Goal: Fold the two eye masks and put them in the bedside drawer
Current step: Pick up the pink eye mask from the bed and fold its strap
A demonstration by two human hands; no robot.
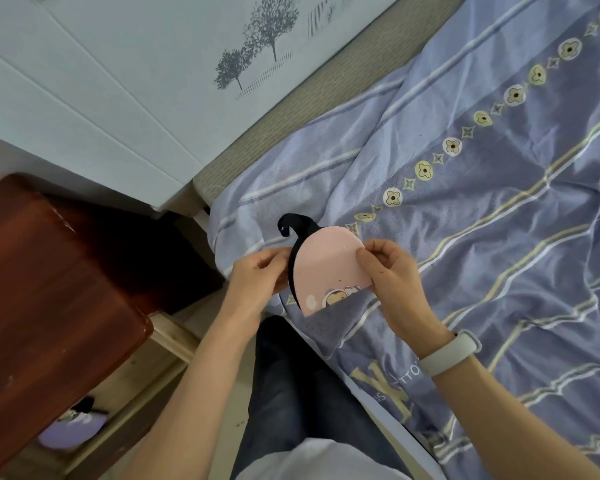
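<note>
A pink eye mask (326, 265) with a cartoon print and a black strap (293, 225) is folded in half and held up over the bed's edge. My left hand (257, 275) pinches its left side by the strap, and my right hand (392, 271) pinches its right edge. A purple eye mask (71, 431) lies folded inside the open wooden drawer (160, 344) of the bedside cabinet (42, 306) at the lower left.
The bed with a purple striped sheet (465, 220) fills the right side. A white headboard panel with tree prints (153, 81) runs along the top left. My legs in dark trousers (291, 393) stand between the bed and the drawer.
</note>
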